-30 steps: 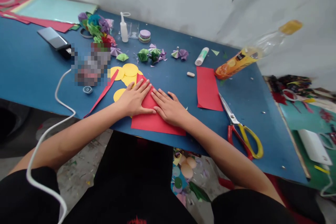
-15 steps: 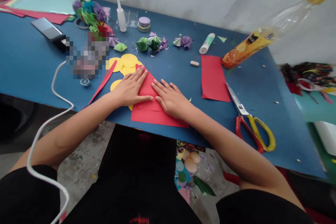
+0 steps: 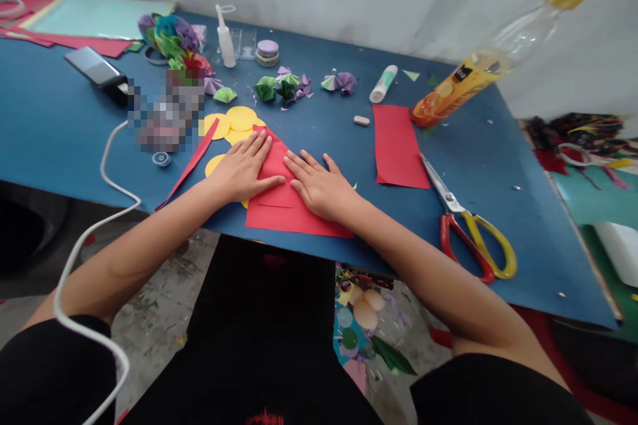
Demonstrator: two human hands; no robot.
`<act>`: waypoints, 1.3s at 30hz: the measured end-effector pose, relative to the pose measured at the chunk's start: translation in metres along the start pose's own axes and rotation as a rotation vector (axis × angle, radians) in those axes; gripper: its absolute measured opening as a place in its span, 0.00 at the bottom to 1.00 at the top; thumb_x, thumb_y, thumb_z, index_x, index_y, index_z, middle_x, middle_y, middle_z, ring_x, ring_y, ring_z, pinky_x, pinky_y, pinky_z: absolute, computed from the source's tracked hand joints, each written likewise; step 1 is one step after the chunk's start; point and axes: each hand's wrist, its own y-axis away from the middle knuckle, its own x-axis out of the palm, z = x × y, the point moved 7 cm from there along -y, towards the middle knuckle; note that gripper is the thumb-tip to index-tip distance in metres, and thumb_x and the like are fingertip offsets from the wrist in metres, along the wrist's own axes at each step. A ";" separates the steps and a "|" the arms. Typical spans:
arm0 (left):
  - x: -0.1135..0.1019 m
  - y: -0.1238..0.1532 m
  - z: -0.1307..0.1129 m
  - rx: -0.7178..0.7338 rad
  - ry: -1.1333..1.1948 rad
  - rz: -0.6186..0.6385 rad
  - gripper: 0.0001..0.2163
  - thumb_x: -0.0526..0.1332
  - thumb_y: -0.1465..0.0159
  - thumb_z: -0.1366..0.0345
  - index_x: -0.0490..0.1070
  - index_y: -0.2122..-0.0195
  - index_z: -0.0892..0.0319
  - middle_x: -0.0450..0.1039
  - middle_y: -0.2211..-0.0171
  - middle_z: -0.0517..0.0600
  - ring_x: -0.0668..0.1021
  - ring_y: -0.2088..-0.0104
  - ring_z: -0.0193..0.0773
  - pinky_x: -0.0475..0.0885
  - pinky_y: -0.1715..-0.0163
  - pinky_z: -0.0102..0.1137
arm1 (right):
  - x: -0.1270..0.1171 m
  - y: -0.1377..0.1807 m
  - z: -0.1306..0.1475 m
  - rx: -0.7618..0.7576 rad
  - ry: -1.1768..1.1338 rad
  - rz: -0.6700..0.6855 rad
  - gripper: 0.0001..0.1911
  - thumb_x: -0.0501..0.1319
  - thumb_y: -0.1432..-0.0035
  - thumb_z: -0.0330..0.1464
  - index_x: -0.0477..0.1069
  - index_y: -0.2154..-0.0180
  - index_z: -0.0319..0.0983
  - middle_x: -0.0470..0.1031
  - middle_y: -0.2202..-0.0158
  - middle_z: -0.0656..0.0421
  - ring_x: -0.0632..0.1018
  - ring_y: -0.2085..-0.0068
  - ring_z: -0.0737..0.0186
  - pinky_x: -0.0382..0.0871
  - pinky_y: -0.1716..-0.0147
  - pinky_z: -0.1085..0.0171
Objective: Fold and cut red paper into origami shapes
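Note:
A folded red paper [image 3: 282, 202] lies near the front edge of the blue table [image 3: 60, 126], its tip pointing away from me. My left hand [image 3: 243, 169] lies flat on its left side, fingers stretched out. My right hand [image 3: 319, 186] presses flat on its right side, fingers spread. Both hands touch the paper and hold nothing. Several yellow paper circles [image 3: 234, 123] lie just beyond and partly under the left hand.
A red strip [image 3: 187, 166] lies left of the hands. A red rectangle [image 3: 396, 146], red-and-yellow scissors [image 3: 466, 229], an orange bottle [image 3: 478, 76], a glue stick [image 3: 383, 84], folded paper flowers [image 3: 282, 87], a glue bottle [image 3: 224, 40], a phone [image 3: 97, 73] and a white cable [image 3: 107, 172] are around.
Both hands have slid slightly along the red paper while staying flat on it. The view has shifted a little.

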 end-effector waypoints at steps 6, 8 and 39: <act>-0.003 -0.003 -0.002 -0.028 -0.054 -0.002 0.29 0.38 0.31 0.55 0.43 0.33 0.67 0.41 0.32 0.57 0.48 0.33 0.45 0.46 0.36 0.39 | -0.007 0.008 0.025 -0.185 0.067 -0.098 0.28 0.41 0.35 0.34 0.52 0.36 0.31 0.52 0.34 0.50 0.53 0.34 0.55 0.39 0.35 0.47; -0.004 -0.005 -0.002 -0.044 -0.066 -0.002 0.27 0.38 0.31 0.59 0.44 0.33 0.67 0.42 0.32 0.57 0.49 0.33 0.45 0.47 0.36 0.40 | -0.002 0.010 0.032 -0.242 0.042 -0.066 0.29 0.41 0.35 0.36 0.51 0.36 0.29 0.53 0.35 0.48 0.54 0.34 0.55 0.44 0.35 0.51; -0.009 -0.007 -0.023 0.126 -0.121 -0.017 0.26 0.38 0.32 0.64 0.47 0.34 0.67 0.41 0.32 0.55 0.45 0.32 0.43 0.40 0.35 0.43 | 0.003 0.007 0.018 -0.202 0.045 -0.010 0.37 0.44 0.36 0.46 0.47 0.35 0.25 0.45 0.33 0.43 0.47 0.32 0.51 0.43 0.36 0.49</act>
